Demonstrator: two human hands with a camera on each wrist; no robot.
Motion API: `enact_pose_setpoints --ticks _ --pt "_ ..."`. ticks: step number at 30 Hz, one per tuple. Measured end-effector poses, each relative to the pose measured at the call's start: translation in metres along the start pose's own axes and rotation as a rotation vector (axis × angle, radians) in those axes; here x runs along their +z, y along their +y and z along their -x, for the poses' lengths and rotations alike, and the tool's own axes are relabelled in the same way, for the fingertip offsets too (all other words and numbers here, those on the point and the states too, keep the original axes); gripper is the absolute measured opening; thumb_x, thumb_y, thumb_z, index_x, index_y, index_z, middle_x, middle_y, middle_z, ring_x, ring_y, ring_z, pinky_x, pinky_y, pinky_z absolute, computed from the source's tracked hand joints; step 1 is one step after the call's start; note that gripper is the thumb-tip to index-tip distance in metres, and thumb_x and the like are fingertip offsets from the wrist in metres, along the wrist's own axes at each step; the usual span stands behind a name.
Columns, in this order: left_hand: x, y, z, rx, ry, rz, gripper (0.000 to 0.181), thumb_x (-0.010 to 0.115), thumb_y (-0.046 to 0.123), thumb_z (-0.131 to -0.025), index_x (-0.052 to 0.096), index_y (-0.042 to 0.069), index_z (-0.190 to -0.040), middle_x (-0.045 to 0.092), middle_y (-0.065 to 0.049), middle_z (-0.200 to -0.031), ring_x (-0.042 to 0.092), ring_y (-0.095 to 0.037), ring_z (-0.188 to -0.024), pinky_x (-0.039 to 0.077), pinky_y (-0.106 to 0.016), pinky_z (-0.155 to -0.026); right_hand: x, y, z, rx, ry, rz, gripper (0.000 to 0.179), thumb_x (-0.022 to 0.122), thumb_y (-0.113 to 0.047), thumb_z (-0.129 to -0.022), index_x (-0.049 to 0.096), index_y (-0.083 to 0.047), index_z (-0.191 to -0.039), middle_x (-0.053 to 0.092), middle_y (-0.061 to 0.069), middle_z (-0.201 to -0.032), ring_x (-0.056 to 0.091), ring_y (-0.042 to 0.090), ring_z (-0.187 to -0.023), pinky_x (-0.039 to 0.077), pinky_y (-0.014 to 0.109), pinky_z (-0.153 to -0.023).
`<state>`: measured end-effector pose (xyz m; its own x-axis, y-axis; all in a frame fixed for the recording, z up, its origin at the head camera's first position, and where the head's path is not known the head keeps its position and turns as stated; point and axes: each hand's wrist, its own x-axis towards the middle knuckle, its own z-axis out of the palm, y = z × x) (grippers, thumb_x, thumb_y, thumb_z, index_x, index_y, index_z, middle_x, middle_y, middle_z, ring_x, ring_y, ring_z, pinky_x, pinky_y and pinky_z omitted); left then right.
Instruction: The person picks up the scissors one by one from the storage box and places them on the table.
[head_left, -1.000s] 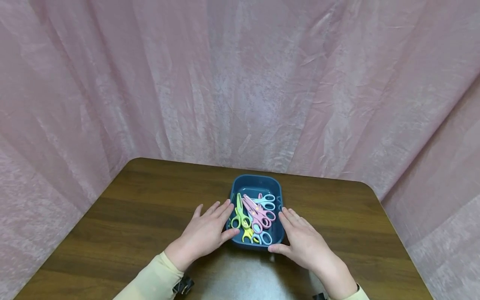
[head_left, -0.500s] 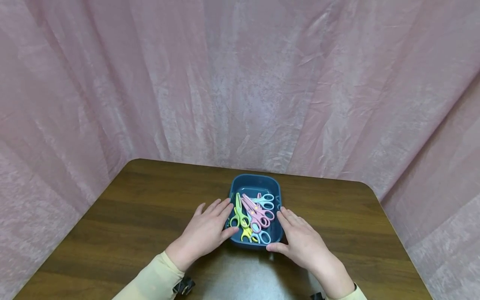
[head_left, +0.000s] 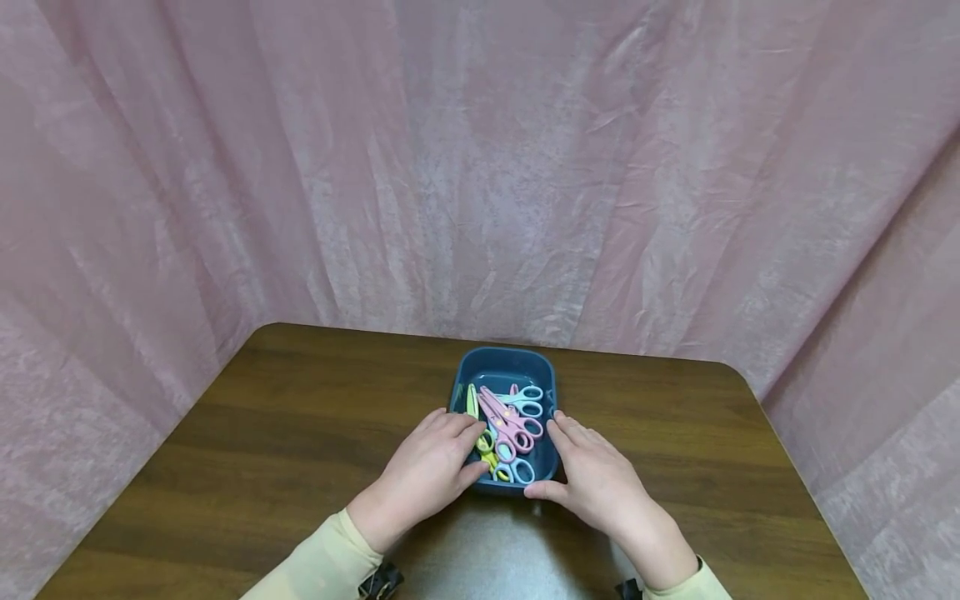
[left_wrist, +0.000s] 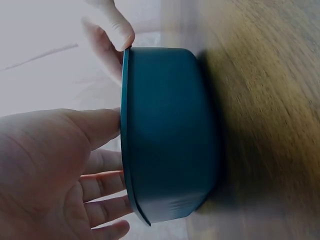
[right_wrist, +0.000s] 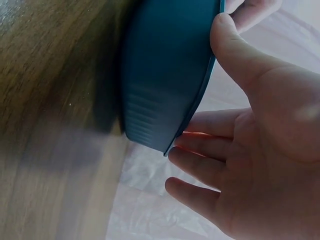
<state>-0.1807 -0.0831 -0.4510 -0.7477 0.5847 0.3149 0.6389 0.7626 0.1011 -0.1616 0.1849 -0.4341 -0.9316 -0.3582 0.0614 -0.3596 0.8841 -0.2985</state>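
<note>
A dark blue plastic box (head_left: 501,360) stands on the table with several small scissors in it. Pink scissors (head_left: 508,432) lie across the middle, light blue scissors (head_left: 528,408) to the right and yellow scissors (head_left: 490,461) lower down. My left hand (head_left: 429,467) reaches over the box's left rim, fingers bent a little above green scissors (head_left: 472,402) and partly covering them. Whether it touches them is hidden; the left wrist view shows only the box's outer wall (left_wrist: 167,125). My right hand (head_left: 603,483) rests at the right side, thumb on the near rim, fingers extended and spread (right_wrist: 200,167).
The brown wooden table (head_left: 315,400) has rounded far corners. Behind it hangs a pink curtain (head_left: 480,167), which also runs along both sides. Black straps (head_left: 381,579) sit at both wrists, below pale sleeves.
My left hand has moved right, from the box's left edge to over the green scissors. The right hand stays at the box. The view has shifted slightly.
</note>
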Motion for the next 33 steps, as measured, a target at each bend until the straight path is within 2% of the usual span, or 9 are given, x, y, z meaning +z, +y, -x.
enact_pose_setpoints --ticks 5,12,18,23,27,33 --pt "0.002 0.001 -0.006 0.037 -0.008 -0.013 0.048 0.084 0.04 -0.1 0.076 0.004 -0.133 0.075 -0.009 -0.125 0.069 -0.028 -0.12 0.048 -0.047 -0.117 0.0 0.002 0.0 0.001 0.008 -0.002 0.101 0.091 -0.06 -0.085 0.057 0.003 -0.156 0.052 0.023 -0.165 0.054 0.044 -0.148 0.045 0.059 -0.119" --pt "0.001 0.006 -0.017 0.034 -0.064 -0.015 0.051 0.084 0.042 -0.1 0.076 0.006 -0.136 0.075 -0.009 -0.127 0.07 -0.027 -0.118 0.053 -0.044 -0.111 -0.002 0.004 0.001 -0.005 0.012 0.005 0.097 0.091 -0.056 -0.087 0.058 0.003 -0.155 0.052 0.022 -0.165 0.055 0.044 -0.147 0.045 0.058 -0.119" --pt "0.003 0.008 -0.026 0.03 -0.079 -0.025 0.044 0.086 0.042 -0.099 0.079 0.008 -0.126 0.075 -0.006 -0.112 0.07 -0.025 -0.104 0.059 -0.041 -0.096 -0.002 0.003 0.001 -0.006 0.009 0.02 0.097 0.087 -0.059 -0.09 0.056 0.004 -0.157 0.05 0.024 -0.166 0.056 0.046 -0.146 0.045 0.058 -0.119" --pt "0.005 0.011 -0.034 0.015 -0.142 -0.015 0.038 0.085 0.043 -0.098 0.081 0.01 -0.118 0.073 -0.003 -0.1 0.067 -0.021 -0.089 0.06 -0.037 -0.084 -0.001 0.002 0.001 0.007 0.006 0.011 0.098 0.085 -0.061 -0.09 0.055 0.003 -0.158 0.049 0.023 -0.167 0.057 0.046 -0.144 0.047 0.059 -0.117" --pt "0.01 0.012 -0.04 0.008 -0.202 0.004 0.032 0.083 0.043 -0.1 0.083 0.015 -0.116 0.075 -0.001 -0.101 0.068 -0.02 -0.087 0.06 -0.037 -0.082 -0.001 0.001 0.001 0.009 0.002 -0.001 0.099 0.086 -0.061 -0.09 0.055 0.003 -0.158 0.049 0.023 -0.167 0.057 0.046 -0.145 0.048 0.059 -0.117" --pt "0.017 0.011 -0.045 0.017 -0.242 0.02 0.034 0.082 0.043 -0.101 0.083 0.02 -0.125 0.077 0.0 -0.105 0.067 -0.016 -0.086 0.06 -0.035 -0.08 0.0 0.0 0.001 0.011 -0.002 -0.003 0.099 0.086 -0.063 -0.089 0.056 0.002 -0.158 0.049 0.022 -0.167 0.057 0.045 -0.145 0.047 0.059 -0.117"
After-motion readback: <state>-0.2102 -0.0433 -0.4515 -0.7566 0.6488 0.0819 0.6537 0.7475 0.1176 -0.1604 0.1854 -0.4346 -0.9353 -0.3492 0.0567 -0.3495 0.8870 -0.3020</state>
